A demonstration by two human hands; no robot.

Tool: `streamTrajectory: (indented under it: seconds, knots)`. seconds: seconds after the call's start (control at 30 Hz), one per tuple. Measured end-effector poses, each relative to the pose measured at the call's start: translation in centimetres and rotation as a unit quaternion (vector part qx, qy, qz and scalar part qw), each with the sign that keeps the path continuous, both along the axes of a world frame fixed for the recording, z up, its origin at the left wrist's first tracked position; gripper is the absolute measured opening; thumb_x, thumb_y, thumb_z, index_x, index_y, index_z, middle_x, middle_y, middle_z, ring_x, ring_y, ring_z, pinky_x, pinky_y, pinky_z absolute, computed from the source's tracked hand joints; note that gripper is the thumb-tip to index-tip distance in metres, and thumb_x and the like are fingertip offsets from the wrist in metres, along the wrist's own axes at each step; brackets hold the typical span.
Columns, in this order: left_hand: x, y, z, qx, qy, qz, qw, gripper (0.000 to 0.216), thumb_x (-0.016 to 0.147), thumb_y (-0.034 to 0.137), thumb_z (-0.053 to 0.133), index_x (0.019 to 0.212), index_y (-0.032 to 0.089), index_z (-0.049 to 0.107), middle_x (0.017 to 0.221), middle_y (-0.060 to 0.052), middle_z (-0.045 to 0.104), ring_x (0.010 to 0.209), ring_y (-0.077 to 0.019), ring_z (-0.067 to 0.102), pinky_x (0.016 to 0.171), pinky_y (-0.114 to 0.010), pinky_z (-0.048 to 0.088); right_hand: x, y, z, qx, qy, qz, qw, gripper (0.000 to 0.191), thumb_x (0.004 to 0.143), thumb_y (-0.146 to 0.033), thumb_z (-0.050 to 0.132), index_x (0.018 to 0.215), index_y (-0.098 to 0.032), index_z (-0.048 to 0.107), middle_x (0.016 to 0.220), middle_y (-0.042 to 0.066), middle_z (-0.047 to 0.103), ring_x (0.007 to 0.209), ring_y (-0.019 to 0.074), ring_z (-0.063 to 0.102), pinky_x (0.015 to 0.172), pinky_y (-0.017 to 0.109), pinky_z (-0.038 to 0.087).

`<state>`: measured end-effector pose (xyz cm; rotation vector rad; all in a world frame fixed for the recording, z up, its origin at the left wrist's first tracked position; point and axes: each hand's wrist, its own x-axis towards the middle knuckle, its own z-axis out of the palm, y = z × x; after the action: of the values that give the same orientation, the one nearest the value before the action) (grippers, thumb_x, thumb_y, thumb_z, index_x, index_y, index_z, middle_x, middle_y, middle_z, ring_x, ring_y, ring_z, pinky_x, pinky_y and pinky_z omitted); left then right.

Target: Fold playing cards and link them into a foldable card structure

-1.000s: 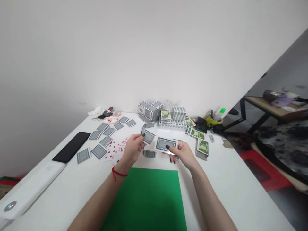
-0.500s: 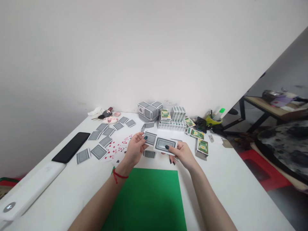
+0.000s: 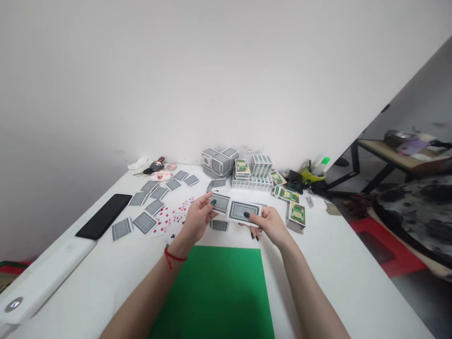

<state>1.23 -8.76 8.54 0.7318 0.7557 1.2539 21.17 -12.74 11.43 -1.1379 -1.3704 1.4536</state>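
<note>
My left hand (image 3: pixel 198 217) pinches a playing card (image 3: pixel 221 203), its grey patterned back facing up and the thumb on top. Just to the right, my right hand (image 3: pixel 270 223) grips another playing card (image 3: pixel 243 211), also back up, with the thumb pressed on it and fingers beneath. A narrow gap separates the two cards' edges. Both are held above the white table, beyond the green mat (image 3: pixel 215 287). Below them lies a small pile of cards (image 3: pixel 219 226). Left of my left hand, face-up cards (image 3: pixel 165 222) with red and black pips are spread out.
Face-down cards (image 3: pixel 145 222) lie scattered at the left, near a black phone (image 3: pixel 104 216) and a long white device (image 3: pixel 45 280). Against the wall stand stacked card bundles (image 3: pixel 219 162) and card boxes (image 3: pixel 252 182). More green-and-yellow boxes (image 3: pixel 296 214) sit at the right.
The card in my right hand has shifted slightly right, so a small gap now shows between it and the left card. My left hand has barely moved.
</note>
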Motion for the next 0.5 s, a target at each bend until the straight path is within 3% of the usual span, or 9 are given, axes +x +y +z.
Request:
streamTrajectory:
  seconds: [0.33, 0.5]
  knots:
    - [0.21, -0.33, 0.23, -0.006, 0.005, -0.020, 1.000, 0.041, 0.065, 0.015, 0.069, 0.105, 0.014, 0.059, 0.078, -0.003, 0.061, 0.076, -0.0139, 0.061, 0.070, -0.026, 0.053, -0.16, -0.01, 0.35, -0.006, 0.000, -0.007, 1.000, 0.037, 0.071, -0.047, 0.063, 0.066, -0.010, 0.061, 0.037, 0.000, 0.055, 0.028, 0.0097, 0.047, 0.030, 0.019, 0.036]
    - [0.13, -0.47, 0.43, 0.014, 0.069, -0.013, 0.997, 0.042, 0.065, 0.020, 0.070, 0.106, 0.015, 0.061, 0.076, -0.001, 0.058, 0.073, -0.0127, 0.060, 0.066, -0.025, 0.054, 0.12, 0.22, -0.31, 0.003, 0.014, -0.026, 1.000, 0.035, 0.069, -0.046, 0.064, 0.063, -0.011, 0.059, 0.039, 0.001, 0.057, 0.029, 0.0107, 0.049, 0.029, 0.019, 0.036]
